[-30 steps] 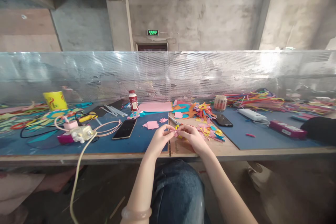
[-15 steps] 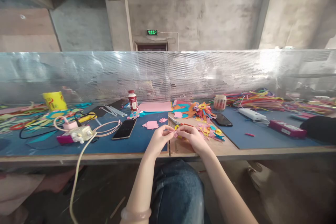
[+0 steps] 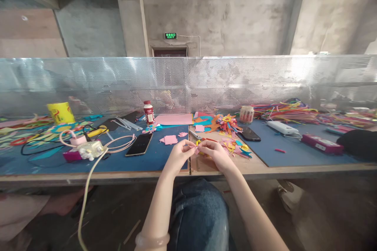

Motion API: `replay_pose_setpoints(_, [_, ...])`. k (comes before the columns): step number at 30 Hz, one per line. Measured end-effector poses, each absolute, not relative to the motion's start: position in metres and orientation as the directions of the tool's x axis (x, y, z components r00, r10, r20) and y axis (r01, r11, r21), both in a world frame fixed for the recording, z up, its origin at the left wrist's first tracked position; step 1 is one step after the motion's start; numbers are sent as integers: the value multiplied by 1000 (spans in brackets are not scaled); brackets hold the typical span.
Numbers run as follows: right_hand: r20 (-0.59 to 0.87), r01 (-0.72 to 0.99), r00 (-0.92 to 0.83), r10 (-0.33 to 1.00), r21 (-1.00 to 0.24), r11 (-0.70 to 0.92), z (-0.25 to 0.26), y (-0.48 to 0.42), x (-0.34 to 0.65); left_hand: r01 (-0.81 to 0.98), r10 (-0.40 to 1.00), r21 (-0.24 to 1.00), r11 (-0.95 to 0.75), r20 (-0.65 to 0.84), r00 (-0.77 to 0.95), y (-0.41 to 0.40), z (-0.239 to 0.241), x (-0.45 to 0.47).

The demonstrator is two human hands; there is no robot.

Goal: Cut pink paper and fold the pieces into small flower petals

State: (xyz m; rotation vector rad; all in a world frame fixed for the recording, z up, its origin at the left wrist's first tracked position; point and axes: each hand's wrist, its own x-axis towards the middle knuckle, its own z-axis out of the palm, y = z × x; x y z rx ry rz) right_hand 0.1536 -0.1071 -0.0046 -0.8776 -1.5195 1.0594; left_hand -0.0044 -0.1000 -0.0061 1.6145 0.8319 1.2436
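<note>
Over the wooden part of the table, my left hand point(image 3: 182, 153) and my right hand point(image 3: 216, 154) meet fingertip to fingertip. Both are closed in a pinch on a small pink paper piece point(image 3: 197, 149), mostly hidden by the fingers. Just beyond them lies a pair of scissors point(image 3: 194, 134), partly covered. Pink paper squares point(image 3: 171, 140) are stacked left of my left hand. To the right of my right hand is a heap of pink, yellow and blue paper pieces point(image 3: 235, 147). A multicoloured paper flower point(image 3: 227, 122) sits behind that heap.
A black phone point(image 3: 139, 144) and a power strip with chargers point(image 3: 85, 151) lie left; its cable hangs over the front edge. A second phone point(image 3: 250, 134), a jar point(image 3: 246, 114) and a white power bank point(image 3: 282, 128) are right. A perforated metal screen point(image 3: 118, 82) closes off the back.
The fingers shift slightly around the pink paper piece, and a little more of it shows between the fingertips. Everything else stays in place.
</note>
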Motion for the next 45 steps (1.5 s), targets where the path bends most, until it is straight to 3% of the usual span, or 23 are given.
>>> replay_pose_setpoints(27, [496, 152, -227, 838, -832, 534, -8, -104, 153, 11, 910, 931, -364, 354, 214, -98, -7, -3])
replay_pose_setpoints(45, [450, 156, -245, 859, -856, 493, -8, -105, 153, 64, 922, 940, -335, 313, 228, -97, -10, -4])
